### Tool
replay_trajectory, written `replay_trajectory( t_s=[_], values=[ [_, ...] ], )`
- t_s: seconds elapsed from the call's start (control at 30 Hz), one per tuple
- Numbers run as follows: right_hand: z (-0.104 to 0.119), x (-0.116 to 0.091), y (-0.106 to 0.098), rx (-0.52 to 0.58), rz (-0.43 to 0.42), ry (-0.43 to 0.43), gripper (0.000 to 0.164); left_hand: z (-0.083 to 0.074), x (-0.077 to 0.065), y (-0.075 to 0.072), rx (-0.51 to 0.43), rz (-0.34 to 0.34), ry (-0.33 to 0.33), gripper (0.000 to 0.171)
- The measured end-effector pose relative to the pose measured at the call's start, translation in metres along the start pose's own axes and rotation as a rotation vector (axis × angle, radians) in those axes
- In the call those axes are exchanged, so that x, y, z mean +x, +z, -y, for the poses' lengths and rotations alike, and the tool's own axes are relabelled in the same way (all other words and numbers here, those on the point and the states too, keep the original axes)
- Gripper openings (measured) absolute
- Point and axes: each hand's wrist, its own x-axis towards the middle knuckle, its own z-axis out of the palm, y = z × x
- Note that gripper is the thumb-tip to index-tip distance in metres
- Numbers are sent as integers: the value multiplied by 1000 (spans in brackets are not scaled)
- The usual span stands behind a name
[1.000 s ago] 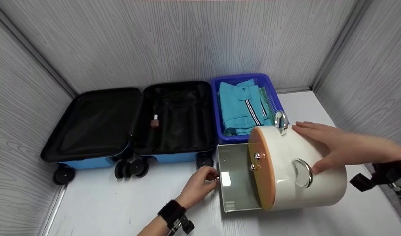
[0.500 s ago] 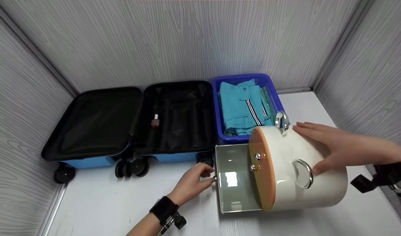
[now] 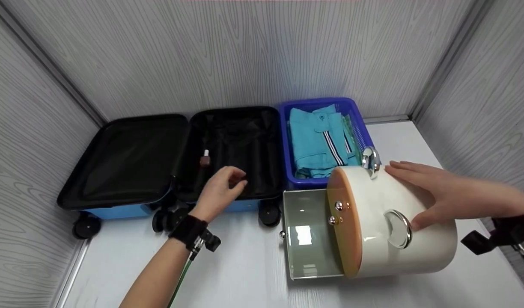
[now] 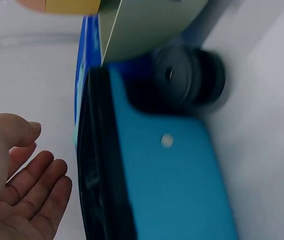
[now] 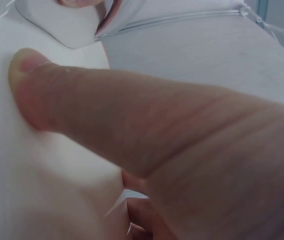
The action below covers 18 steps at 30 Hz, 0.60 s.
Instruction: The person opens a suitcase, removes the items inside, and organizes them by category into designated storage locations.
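Observation:
My left hand hovers over the front edge of the open suitcase, fingers loosely bent with nothing between them; the left wrist view shows the same bare hand beside the suitcase rim. A small brown bottle with a white cap lies on the black lining. Spread over the white rounded storage box is my right hand, its thumb pressing the glossy shell near a chrome handle. From the box's orange front a clear drawer with a silver knob stands pulled out.
Behind the storage box, a blue basket holds folded turquoise clothes. The suitcase's other half lies flat at the left. Black wheels stick out at its front, close to the drawer. Grey wood-grain walls enclose the table.
My left hand has let go of the drawer knob and moved up and left to over the suitcase edge. The drawer and my right hand stay nearly where they were.

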Motion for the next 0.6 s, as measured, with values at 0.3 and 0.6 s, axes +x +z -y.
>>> replay_trajectory(
  t_s=[0.3,0.6],
  values=[
    [-3,-2,0,5,0,1,119,26,36,-25,206,-23,-49,26],
    [-6,-1,0,-3,-24,-44,120,55,58,-42,289,119,-184,42]
  ],
)
